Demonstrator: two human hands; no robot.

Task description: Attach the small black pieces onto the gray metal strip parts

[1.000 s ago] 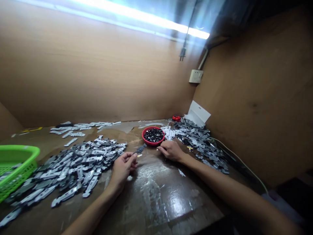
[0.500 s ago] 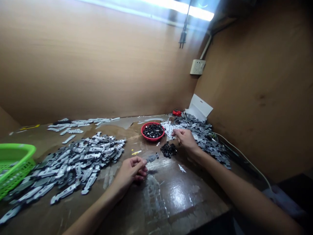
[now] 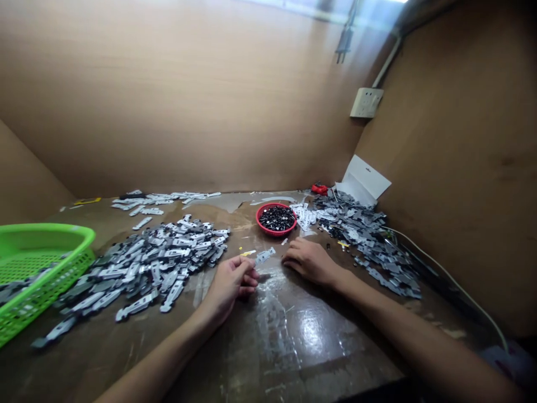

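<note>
Between the thumb and fingers of my left hand point(image 3: 235, 280) is a small flat grey plate point(image 3: 265, 256) with holes, pointing up and to the right. My right hand point(image 3: 312, 260) rests low over the table just right of that plate. Its fingers are curled down and together, and the fingertips are hidden beneath it. Behind both hands stands a red bowl point(image 3: 258, 223) full of small black and shiny pieces. A large heap of grey assembled parts point(image 3: 155, 263) lies left of my left hand.
A green basket point(image 3: 79, 249) holding grey parts stands at the left. Loose grey plates point(image 3: 377, 240) and white plates point(image 3: 304, 214) are piled at the right, beside a white card point(image 3: 364, 176) and a cable point(image 3: 453, 282). A socket box point(image 3: 366, 103) is on the wall.
My right hand has come down and nearer, covering the spot where a small heap of black pieces lay. My left hand still holds the plate, now turned lighter side up. The view has shifted.
</note>
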